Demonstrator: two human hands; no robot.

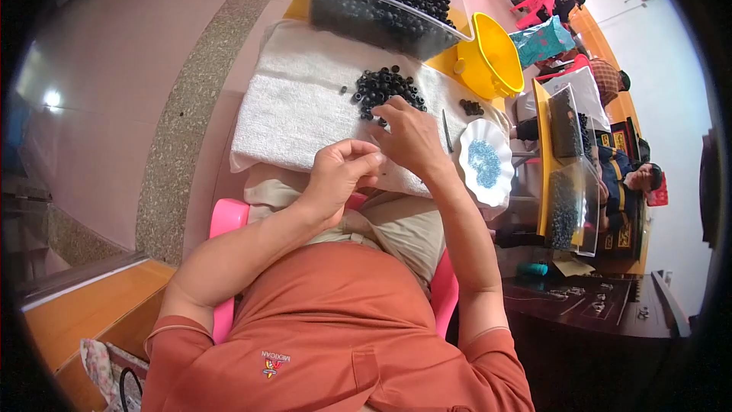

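My left hand (341, 177) is held above the near edge of a white towel (286, 95), its thumb and fingertips pinched together. Whatever sits in that pinch is too small or too hidden to make out. Just right of it, my right hand (412, 136) reaches over the towel with thumb and forefinger apart, at the near edge of a loose pile of small black ring-shaped parts (385, 88). One or two of these parts lie right by its fingertips. A thin dark pointed tool, like tweezers (447, 131), rests to the right of this hand.
A white scalloped dish (464, 154) of tiny pale-blue pieces stands right, below a small black cluster (472, 107). Beyond are a yellow basin (488, 57) and a clear tub (381, 19) full of black parts. Other people sit at the right, near another tub (576, 206).
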